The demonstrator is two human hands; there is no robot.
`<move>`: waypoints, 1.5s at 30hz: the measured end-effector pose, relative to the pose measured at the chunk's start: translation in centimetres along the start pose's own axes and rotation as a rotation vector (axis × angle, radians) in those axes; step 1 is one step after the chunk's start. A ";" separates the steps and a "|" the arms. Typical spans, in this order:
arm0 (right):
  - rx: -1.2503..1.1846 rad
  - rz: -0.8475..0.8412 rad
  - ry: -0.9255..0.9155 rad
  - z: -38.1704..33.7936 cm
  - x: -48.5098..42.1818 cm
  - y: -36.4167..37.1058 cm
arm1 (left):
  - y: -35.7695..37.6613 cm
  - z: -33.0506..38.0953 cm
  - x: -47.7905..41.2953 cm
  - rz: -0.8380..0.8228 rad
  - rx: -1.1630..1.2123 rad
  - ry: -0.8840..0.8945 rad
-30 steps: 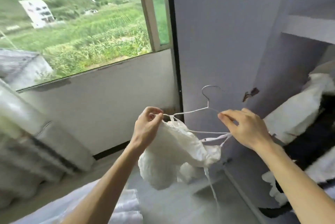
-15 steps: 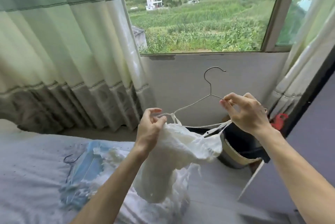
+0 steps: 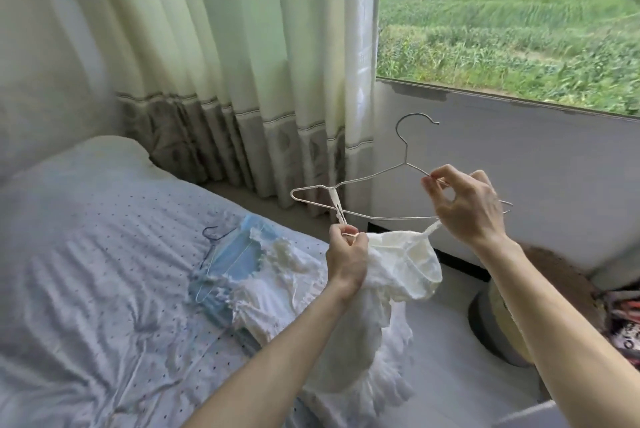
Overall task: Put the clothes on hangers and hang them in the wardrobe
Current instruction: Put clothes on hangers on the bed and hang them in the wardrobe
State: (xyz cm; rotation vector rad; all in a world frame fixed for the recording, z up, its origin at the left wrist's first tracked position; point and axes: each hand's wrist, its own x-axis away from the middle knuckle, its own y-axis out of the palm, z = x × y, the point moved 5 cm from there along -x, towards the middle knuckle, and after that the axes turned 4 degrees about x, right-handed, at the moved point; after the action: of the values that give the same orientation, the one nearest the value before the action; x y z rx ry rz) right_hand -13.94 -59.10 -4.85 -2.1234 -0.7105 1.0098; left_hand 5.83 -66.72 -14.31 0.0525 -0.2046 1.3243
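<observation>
Right hand (image 3: 467,209) pinches the wire hanger (image 3: 398,218) — far end half-hidden behind it — left hand (image 3: 346,254) pinches the white camisole (image 3: 405,265) strap.

- Wire hanger (image 3: 391,218): thin, silver, hook upward, held in the air just past the right edge of the bed (image 3: 86,254).
- White garment (image 3: 398,271): crinkled, with thin straps. One strap is looped over the hanger's left end, and the body hangs beside the bed's right edge.
- Blue garment (image 3: 235,261): lies on the bed near its right edge, a thin hanger on it.
</observation>
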 end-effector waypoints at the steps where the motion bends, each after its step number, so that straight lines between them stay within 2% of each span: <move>1: 0.002 -0.007 -0.003 0.0 -0.2 0.3 | -0.1 0.0 -0.5 0.051 0.011 -0.025; 4: 0.024 -0.018 -0.015 0.0 -0.6 1.1 | -1.5 -0.4 -3.5 0.154 -0.061 -0.074; 7: 0.033 -0.049 -0.033 -0.4 -1.0 3.0 | -3.8 -1.8 -6.1 0.176 -0.436 -0.077; 9: 0.040 -0.101 -0.054 -1.3 -1.3 5.3 | -5.7 -1.7 -7.2 0.277 -0.531 0.089; 12: 0.036 -0.182 -0.102 -3.6 -2.5 9.9 | -8.0 -0.9 -9.5 0.263 -0.649 0.342; 17: 0.089 -0.238 -0.303 -10.3 -6.1 18.7 | -13.8 -1.1 -15.9 0.347 -0.757 0.459; 19: 0.071 -0.299 -0.352 -13.1 -8.1 22.7 | -16.7 -2.0 -19.3 0.250 -0.769 0.384; 22: 0.033 -0.422 -0.380 -16.7 -10.7 29.2 | -21.1 -4.1 -23.4 0.115 -0.608 0.153; 25: 0.027 -0.536 -0.386 -20.1 -12.5 36.1 | -25.1 -5.6 -26.8 0.136 -0.417 0.014; 27: 0.038 -0.568 -0.400 -22.5 -13.4 40.2 | -27.5 -6.4 -29.4 0.164 -0.330 -0.016; 34: 0.045 -0.663 -0.444 -29.2 -14.8 53.6 | -36.0 -12.0 -37.9 0.281 -0.316 -0.129; 39: 0.199 -0.922 -0.425 -25.2 -8.8 64.0 | -41.0 -23.4 -42.1 0.393 -0.384 -0.327; 43: 0.307 -0.890 -0.401 -17.7 -0.3 63.6 | -42.8 -29.0 -44.8 0.436 -0.413 -0.390; 45: 0.324 -0.951 -0.387 -13.8 4.8 63.9 | -43.1 -32.3 -47.3 0.430 -0.496 -0.427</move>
State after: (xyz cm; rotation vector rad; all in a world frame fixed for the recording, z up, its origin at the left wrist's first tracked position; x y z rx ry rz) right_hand 11.65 -100.33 -48.91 -1.0751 -1.4383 0.8856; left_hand 40.49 -117.61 -51.03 -0.1385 -0.9437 1.6425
